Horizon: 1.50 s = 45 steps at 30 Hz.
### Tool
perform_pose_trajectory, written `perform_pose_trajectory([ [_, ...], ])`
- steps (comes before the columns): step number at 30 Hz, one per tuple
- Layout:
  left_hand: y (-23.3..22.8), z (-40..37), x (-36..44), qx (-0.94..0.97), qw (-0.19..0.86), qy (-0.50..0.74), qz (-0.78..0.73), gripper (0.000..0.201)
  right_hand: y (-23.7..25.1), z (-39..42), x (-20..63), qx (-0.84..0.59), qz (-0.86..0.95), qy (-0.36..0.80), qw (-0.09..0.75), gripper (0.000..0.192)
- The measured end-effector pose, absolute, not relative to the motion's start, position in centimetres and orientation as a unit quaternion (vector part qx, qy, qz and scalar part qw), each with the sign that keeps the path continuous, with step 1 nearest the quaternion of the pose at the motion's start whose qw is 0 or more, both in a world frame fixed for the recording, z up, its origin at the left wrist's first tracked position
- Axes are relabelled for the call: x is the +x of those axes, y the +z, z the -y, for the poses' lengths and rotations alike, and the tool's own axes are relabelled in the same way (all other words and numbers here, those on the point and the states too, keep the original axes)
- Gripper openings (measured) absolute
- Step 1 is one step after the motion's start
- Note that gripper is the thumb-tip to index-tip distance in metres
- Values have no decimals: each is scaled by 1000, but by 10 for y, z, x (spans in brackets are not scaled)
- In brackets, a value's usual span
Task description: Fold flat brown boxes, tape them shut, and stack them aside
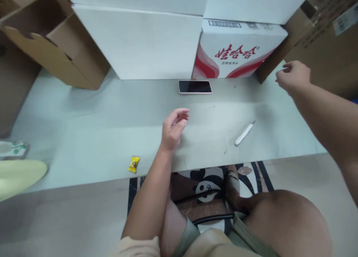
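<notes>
My left hand hovers over or rests on the middle of the pale table. Its fingers are loosely curled with a gap to the thumb, and nothing shows between them. Out at the table's right end is my right hand, its fingers folded in; whether they hold anything is hidden. Between the hands lies a slim white-handled tool with a thin dark tip. A phone with a black screen lies flat beyond my left hand. Left of my forearm is a small yellow wrapped candy.
White cartons form a wall along the back, one with red lettering. An open cardboard box stands at left, and large brown boxes at right. A pale yellow rounded object juts over the front left edge.
</notes>
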<state>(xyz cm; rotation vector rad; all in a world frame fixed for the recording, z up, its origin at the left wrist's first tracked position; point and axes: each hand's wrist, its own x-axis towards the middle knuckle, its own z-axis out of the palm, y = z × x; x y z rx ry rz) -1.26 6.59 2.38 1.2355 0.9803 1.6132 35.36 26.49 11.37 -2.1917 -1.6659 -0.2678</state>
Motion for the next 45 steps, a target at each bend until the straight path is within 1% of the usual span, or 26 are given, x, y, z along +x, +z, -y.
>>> perform_pose_trajectory([
  [2, 29, -61, -16, 493, 422, 653, -392, 25, 120, -251, 321, -774, 597, -81, 195, 21],
  [4, 33, -57, -21, 484, 407, 666, -397, 21, 125, -236, 276, -738, 641, -39, 209, 5],
  [7, 37, -55, -29, 449, 366, 701, -415, 7, 129, -215, 192, -616, 762, 24, 196, 30],
  [8, 38, -55, -32, 438, 350, 714, -421, 3, 131, -208, 161, -570, 801, 43, 181, 34],
  [9, 38, -55, -34, 432, 331, 722, -426, 4, 132, -202, 130, -530, 828, 60, 173, 35],
  [11, 39, -56, -39, 446, 287, 727, -435, 10, 137, -190, 67, -470, 862, 84, 173, 34],
  [12, 40, -56, -41, 460, 262, 726, -439, 13, 140, -185, 36, -432, 879, 104, 173, 30],
  [14, 41, -55, -46, 481, 215, 724, -446, 16, 148, -178, -23, -362, 906, 147, 166, 12],
  [15, 41, -54, -50, 482, 197, 726, -448, 16, 151, -175, -50, -333, 914, 168, 159, 13],
  [18, 41, -51, -63, 467, 166, 740, -454, 17, 161, -177, -120, -292, 919, 219, 148, 52],
  [20, 41, -48, -72, 455, 151, 746, -462, 17, 164, -184, -157, -280, 915, 241, 160, 70],
  [23, 41, -45, -83, 456, 99, 740, -484, 18, 165, -192, -192, -302, 899, 273, 163, 85],
  [24, 42, -45, -85, 460, 71, 733, -495, 19, 165, -192, -198, -316, 887, 300, 153, 82],
  [26, 44, -43, -89, 464, 25, 717, -520, 20, 164, -188, -204, -342, 857, 361, 132, 65],
  [28, 46, -41, -90, 454, 12, 709, -539, 21, 162, -180, -202, -344, 839, 403, 123, 52],
  [30, 48, -39, -92, 436, 14, 711, -552, 20, 161, -170, -194, -343, 829, 422, 129, 45],
  [32, 49, -36, -93, 403, -6, 718, -567, 17, 160, -162, -182, -337, 818, 439, 156, 45],
  [34, 49, -31, -95, 363, -42, 728, -580, 11, 158, -155, -161, -342, 798, 454, 199, 43],
  [35, 49, -28, -95, 346, -60, 734, -581, 9, 155, -153, -147, -339, 789, 461, 223, 39],
  [38, 52, -18, -96, 341, -77, 758, -552, 12, 143, -147, -85, -321, 774, 452, 307, 14],
  [40, 56, -13, -98, 346, -83, 768, -533, 20, 132, -139, -31, -329, 759, 410, 385, 11],
  [43, 64, -10, -100, 333, -133, 765, -535, 33, 116, -115, 52, -350, 712, 331, 511, 5],
  [44, 66, -11, -100, 342, -126, 766, -530, 35, 113, -103, 77, -356, 697, 289, 551, 6],
  [45, 68, -13, -98, 367, -92, 767, -519, 35, 109, -90, 100, -371, 674, 249, 588, 7],
])
